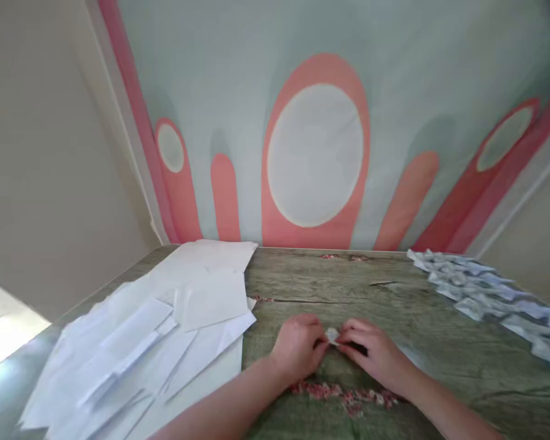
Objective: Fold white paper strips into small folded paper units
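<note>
Between my two hands is a small piece of white paper (332,335), crumpled or folded in the middle. My left hand (301,343) pinches its left side between thumb and fingers. At its right side my right hand (370,346) is closed too, thumb and fingertips together on the paper. Most of the piece is hidden by the fingers. Both hands are low over the wooden-patterned table (311,281). Off to the right lie several white paper pieces (481,287), pinched or twisted at the middle like bows, set out in rows.
A wide, overlapping pile of white paper sheets and cut pieces (215,302) covers the table's left side. Behind the table stands a wall (238,79) with coral arches and pale ovals. Red flower patterns (321,390) mark the tabletop near my wrists. Bright light shows at far left.
</note>
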{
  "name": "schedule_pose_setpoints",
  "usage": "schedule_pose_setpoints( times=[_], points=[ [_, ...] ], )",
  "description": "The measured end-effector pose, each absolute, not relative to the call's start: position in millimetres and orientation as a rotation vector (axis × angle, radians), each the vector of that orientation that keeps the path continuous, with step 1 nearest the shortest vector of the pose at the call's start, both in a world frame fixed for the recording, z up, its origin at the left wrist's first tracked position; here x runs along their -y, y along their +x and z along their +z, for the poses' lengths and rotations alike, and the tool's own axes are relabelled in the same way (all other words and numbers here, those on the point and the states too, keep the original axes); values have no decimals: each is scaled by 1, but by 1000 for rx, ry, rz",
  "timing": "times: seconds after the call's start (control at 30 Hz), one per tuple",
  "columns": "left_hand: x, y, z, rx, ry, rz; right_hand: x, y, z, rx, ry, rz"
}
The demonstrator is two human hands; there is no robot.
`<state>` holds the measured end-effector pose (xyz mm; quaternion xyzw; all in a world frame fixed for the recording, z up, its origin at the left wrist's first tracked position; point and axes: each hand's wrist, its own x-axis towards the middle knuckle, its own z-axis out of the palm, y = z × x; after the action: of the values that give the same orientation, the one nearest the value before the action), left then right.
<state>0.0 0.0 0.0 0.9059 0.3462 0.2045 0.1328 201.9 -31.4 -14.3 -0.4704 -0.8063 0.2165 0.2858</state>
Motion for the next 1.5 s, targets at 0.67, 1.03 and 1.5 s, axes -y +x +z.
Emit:
schedule_pose_setpoints(
  times=[0.67,1.03,1.5],
  points=[
    [-2,5,-6,-1090,2448,666,31,202,-6,2029,-1393,753],
    [-2,13,-4,-1292,2557,567,31,195,-6,2019,-1479,633],
    [-9,3,-1,-1159,2480,578,28,191,-9,2026,-1602,545]
  ],
)
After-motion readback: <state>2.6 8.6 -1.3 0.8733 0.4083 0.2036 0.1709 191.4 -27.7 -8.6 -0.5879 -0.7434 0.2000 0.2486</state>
